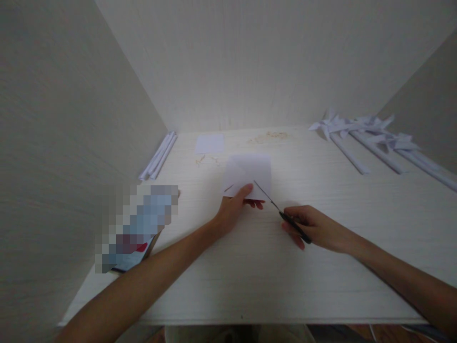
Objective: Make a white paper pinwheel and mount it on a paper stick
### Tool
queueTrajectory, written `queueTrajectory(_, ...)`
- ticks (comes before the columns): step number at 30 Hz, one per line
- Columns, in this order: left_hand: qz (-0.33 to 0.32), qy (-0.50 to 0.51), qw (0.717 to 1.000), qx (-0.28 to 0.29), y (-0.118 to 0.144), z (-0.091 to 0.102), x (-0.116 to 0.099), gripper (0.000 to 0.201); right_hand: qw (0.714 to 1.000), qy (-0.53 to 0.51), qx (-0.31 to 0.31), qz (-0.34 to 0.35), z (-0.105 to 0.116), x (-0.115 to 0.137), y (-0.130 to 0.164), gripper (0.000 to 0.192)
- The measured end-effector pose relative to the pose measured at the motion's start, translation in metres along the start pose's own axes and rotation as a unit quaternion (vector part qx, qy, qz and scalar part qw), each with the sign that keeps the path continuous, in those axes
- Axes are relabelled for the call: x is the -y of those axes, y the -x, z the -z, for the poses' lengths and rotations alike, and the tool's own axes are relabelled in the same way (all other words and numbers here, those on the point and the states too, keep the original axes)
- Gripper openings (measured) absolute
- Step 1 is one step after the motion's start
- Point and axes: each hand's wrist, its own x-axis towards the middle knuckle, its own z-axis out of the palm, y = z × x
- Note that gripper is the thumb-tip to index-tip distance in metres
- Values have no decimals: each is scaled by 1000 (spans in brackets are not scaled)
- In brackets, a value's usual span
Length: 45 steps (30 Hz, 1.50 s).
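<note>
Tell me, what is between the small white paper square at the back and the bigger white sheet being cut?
In the head view, only tiny tan scraps on the pale wooden table lie between the small white paper square and the bigger white sheet.

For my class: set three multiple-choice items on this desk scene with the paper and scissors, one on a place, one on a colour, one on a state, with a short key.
1. Where do the paper pinwheels lie?
A. far right of the table
B. near left edge
C. under the left hand

2. What colour are the handles of the scissors?
A. red
B. black
C. yellow

3. How is the sheet of paper being handled?
A. lying untouched
B. crumpled in a fist
C. held at its near edge by the left hand

Key: 1 A, they lie by the right wall at the back. 2 B, dark handles show in the right hand. 3 C, the left thumb lies on the sheet while the blades reach its edge.
</note>
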Motion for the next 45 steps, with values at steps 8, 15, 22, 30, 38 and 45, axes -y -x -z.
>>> queueTrajectory(8,-8,-38,999,12,3,-1,0,32,1000,-12,2,-9,-1,2,1,30)
queueTrajectory(15,-19,-84,995,41,7,0,-6,36,1000,-24,5,-9,-1,2,1,28)
queueTrajectory(22,-32,-133,989,62,11,-4,-11,38,1000,-23,10,5,0,3,3,30)
queueTrajectory(30,-23,-152,987,48,10,-4,-8,39,1000,-16,14,19,0,3,0,38)
queueTrajectory(38,-12,-135,990,47,9,-3,-5,37,1000,-4,12,19,1,4,1,38)
queueTrajectory(45,-19,-131,990,49,8,-2,-4,38,1000,-11,9,13,1,2,0,34)
